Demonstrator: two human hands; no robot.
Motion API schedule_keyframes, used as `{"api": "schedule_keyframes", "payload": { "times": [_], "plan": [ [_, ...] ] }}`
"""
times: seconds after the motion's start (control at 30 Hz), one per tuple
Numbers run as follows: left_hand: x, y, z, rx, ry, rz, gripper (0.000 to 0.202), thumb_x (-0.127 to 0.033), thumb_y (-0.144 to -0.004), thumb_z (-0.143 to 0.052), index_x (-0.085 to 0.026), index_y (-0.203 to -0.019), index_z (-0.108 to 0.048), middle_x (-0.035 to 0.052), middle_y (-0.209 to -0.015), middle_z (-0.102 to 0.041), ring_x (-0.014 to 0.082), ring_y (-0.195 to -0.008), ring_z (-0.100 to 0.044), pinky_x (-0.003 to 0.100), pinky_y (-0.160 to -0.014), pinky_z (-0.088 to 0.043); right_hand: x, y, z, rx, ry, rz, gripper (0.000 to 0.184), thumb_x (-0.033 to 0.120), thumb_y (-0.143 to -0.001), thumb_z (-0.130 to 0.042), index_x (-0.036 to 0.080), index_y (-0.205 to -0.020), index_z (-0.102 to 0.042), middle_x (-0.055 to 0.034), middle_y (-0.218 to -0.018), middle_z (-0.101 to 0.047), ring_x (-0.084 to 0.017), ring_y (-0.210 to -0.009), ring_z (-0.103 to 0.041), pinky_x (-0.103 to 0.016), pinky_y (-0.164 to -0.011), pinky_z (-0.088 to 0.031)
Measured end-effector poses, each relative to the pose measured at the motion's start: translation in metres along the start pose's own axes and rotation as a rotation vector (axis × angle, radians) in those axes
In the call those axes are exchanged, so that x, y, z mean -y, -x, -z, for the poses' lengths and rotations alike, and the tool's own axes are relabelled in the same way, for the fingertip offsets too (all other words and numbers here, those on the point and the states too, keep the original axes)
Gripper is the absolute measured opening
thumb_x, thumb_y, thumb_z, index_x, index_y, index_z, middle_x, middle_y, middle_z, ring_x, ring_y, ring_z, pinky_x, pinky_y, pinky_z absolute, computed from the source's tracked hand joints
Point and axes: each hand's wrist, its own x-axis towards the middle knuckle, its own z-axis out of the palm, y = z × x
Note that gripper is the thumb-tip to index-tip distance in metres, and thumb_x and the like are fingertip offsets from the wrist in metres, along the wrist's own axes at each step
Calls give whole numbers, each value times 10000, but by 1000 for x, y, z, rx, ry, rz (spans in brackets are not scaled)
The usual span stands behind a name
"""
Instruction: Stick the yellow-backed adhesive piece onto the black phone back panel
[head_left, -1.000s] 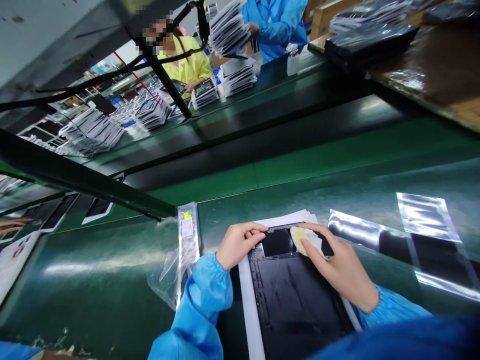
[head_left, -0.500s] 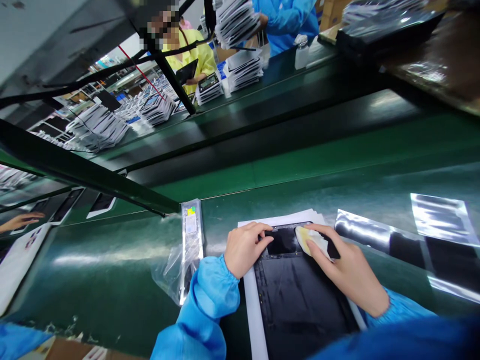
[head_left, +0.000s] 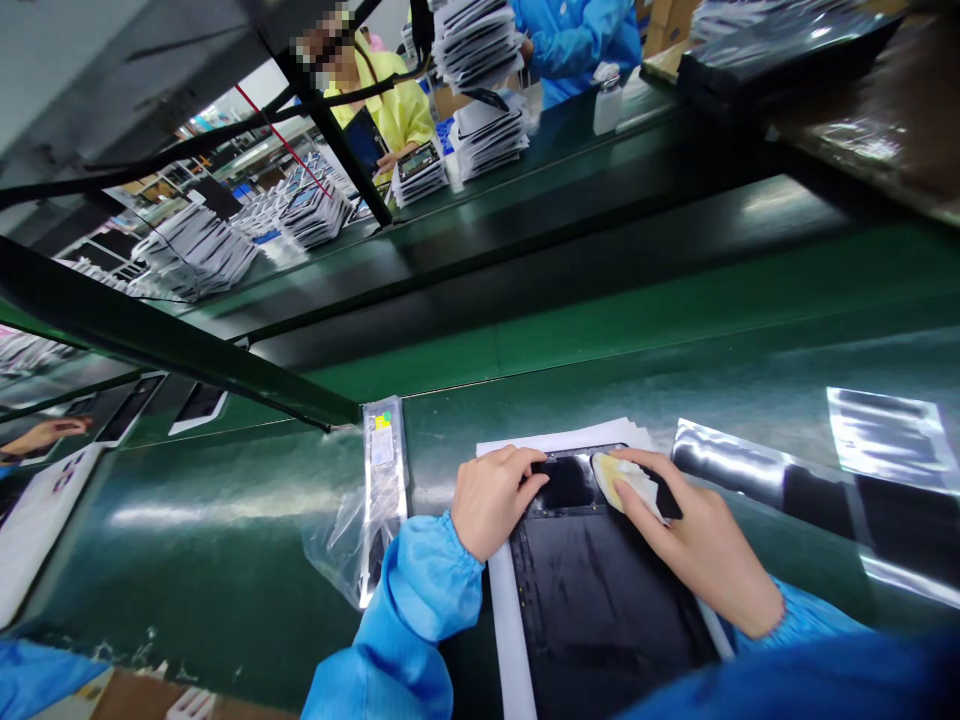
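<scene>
Black panel (head_left: 600, 600) on white sheet (head_left: 501, 600), left hand (head_left: 491, 498) loosely curled, steadying its edge, right hand (head_left: 694, 545) pinching pale cloth (head_left: 619, 478)

Head-worn view, down, close over bench (head_left: 225, 520)

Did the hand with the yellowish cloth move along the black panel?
No. The right hand keeps the cloth at the same top corner of the black panel.

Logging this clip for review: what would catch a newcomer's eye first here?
Bottom centre, the left hand steadies a black panel on white sheets while the right hand presses a yellowish cloth on its top edge. Shiny foil bags lie right; stacked panels crowd the far bench.
</scene>
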Motion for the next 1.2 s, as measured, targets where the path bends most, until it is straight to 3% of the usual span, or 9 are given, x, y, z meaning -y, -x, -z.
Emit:
{"api": "schedule_keyframes", "payload": {
  "times": [0.17, 0.3, 0.37, 0.5, 0.67, 0.8, 0.9, 1.13, 1.2],
  "plan": [
    [-1, 9, -3, -154, -331, -108, 155, -314, -903, -659, -262, -1046, -693, 7, -877, -709, 183, -824, -660, 242, -540, -443, 0, 1, 1, 14, 11, -9, 344, 512, -900, -454, 260, -1078, -608, 23, -627, -710, -110, -227, -297, -285, -403, -400],
    [12, 19, -10, -319, -427, -435, 184, -199, -945, -581, -222, -1092, -690, 17, -1060, -739, 175, -927, -653, 263, -688, -511, 0, 0, -1, 13, 8, -7, 352, 514, -896, -462, 253, -1084, -607, 27, -610, -701, -111, -229, -298, -279, -388, -381],
    [18, 23, -14, -363, -454, -511, 245, -165, -952, -552, -193, -1163, -674, 27, -1166, -732, 188, -1020, -642, 283, -764, -523, 0, 0, -2, 7, 8, 10, 336, 501, -899, -469, 253, -1077, -609, 47, -566, -673, -112, -227, -297, -272, -384, -373],
    [20, 30, -16, -375, -504, -454, 286, -155, -966, -506, -199, -1192, -676, 31, -1211, -728, 189, -1040, -646, 294, -778, -529, -1, -2, 0, -16, 26, 47, 314, 489, -903, -462, 263, -1065, -608, 99, -450, -565, -126, -219, -289, -265, -375, -350],
    [19, 44, -11, -291, -503, -532, 308, -173, -959, -516, -285, -1196, -678, -13, -1256, -712, 179, -1092, -643, 298, -836, -530, 4, -4, -3, -19, 85, 63, 306, 467, -914, -439, 263, -1081, -594, 118, -404, -489, -163, -231, -369, -268, -373, -331],
    [23, 52, -11, -297, -485, -527, 346, -146, -945, -512, -301, -1207, -676, -35, -1254, -714, 189, -1102, -648, 302, -859, -530, 21, -7, -31, 16, 124, 137, 271, 409, -913, -457, 284, -1087, -623, 63, -525, -637, -202, -383, -594, -258, -424, -376],
    [25, 52, -14, -296, -490, -524, 355, -140, -936, -519, -295, -1215, -675, -21, -1241, -721, 195, -1096, -655, 306, -859, -534, 28, -13, -42, 47, 151, 192, 260, 391, -909, -467, 300, -1073, -648, 47, -599, -700, -208, -461, -656, -251, -452, -394],
    [26, 52, -15, -288, -482, -517, 428, -81, -896, -526, -318, -1221, -674, -36, -1297, -693, 199, -1106, -656, 310, -821, -553, 5, -7, -4, -77, 256, 120, 364, 479, -950, -382, 246, -1077, -631, 83, -411, -509, -219, -303, -512, -268, -397, -302],
    [26, 52, -15, -287, -478, -518, 421, -84, -894, -532, -312, -1216, -677, -40, -1295, -694, 199, -1102, -657, 312, -822, -556, 4, -2, -4, -71, 254, 121, 353, 468, -949, -390, 252, -1085, -634, 75, -440, -544, -219, -332, -545, -269, -411, -328]
  ]
}}
